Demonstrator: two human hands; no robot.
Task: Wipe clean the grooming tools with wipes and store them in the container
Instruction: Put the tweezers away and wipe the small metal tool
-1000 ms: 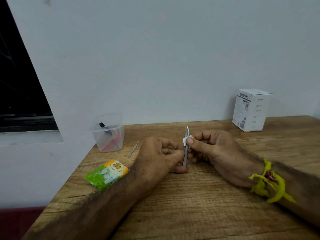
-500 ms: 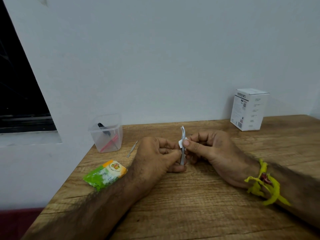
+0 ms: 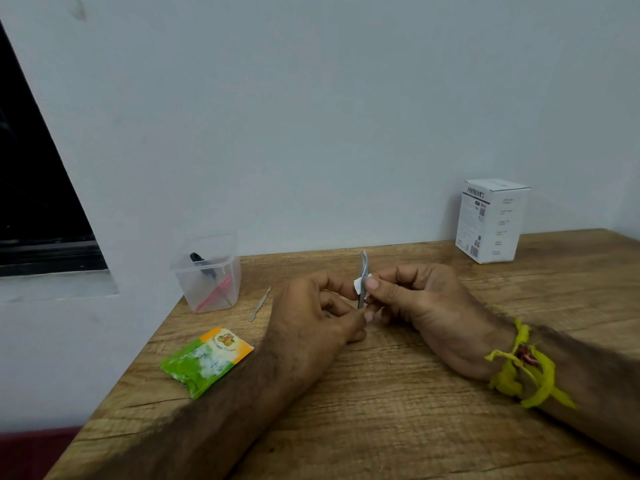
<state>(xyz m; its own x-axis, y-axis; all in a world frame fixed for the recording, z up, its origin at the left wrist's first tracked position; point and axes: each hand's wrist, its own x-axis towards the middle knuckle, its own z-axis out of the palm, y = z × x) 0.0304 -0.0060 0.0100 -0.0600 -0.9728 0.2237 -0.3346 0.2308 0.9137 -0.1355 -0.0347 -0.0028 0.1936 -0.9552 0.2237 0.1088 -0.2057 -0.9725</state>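
My left hand (image 3: 311, 306) pinches the lower end of a slim curved metal grooming tool (image 3: 363, 268) and holds it upright over the wooden table (image 3: 398, 410). My right hand (image 3: 422, 303) pinches a small white wipe (image 3: 358, 284) around the tool's middle. A clear plastic container (image 3: 207, 271) stands at the table's back left corner with a black-handled tool and a red tool inside. A second small metal tool (image 3: 259, 304) lies flat on the table between the container and my left hand.
A green and orange wipe sachet (image 3: 206, 360) lies near the table's left edge, close to my left forearm. A white cardboard box (image 3: 491, 220) stands at the back right against the wall. The table's left edge drops off beside the wall.
My right hand with the wipe has shifted slightly along the metal tool. The left hand keeps its hold, and the view has drifted a little.
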